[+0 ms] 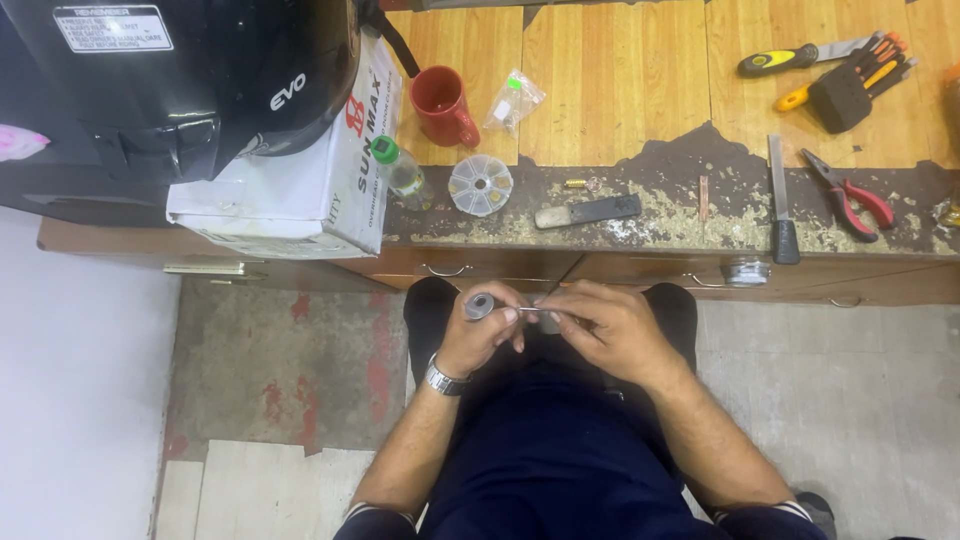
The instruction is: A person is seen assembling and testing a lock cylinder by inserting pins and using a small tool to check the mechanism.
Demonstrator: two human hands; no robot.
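Both hands meet over the lap, close to the body where small work stays steady. Left hand (pixel 480 335) is curled shut around a small round metal part (pixel 478 305), its open end turned up toward the eyes. Right hand (pixel 610 325) pinches a thin metal pin (pixel 532 312) level, tip pointing at that part. Behind them, on the worn wooden surface (pixel 620 90), lie a red mug (pixel 440 103), a round parts box (pixel 480 185), a file (pixel 781 200) and red pliers (pixel 852 195), all within reach.

Small round part (pixel 479 305): we cannot tell its kind; our left fingers (pixel 497 318) cover half.
Thin tool (pixel 532 312): mostly hidden under our right hand (pixel 608 330).
Round organiser (pixel 480 185): contents too small.
Helmet (pixel 180 75): cut off at top edge.
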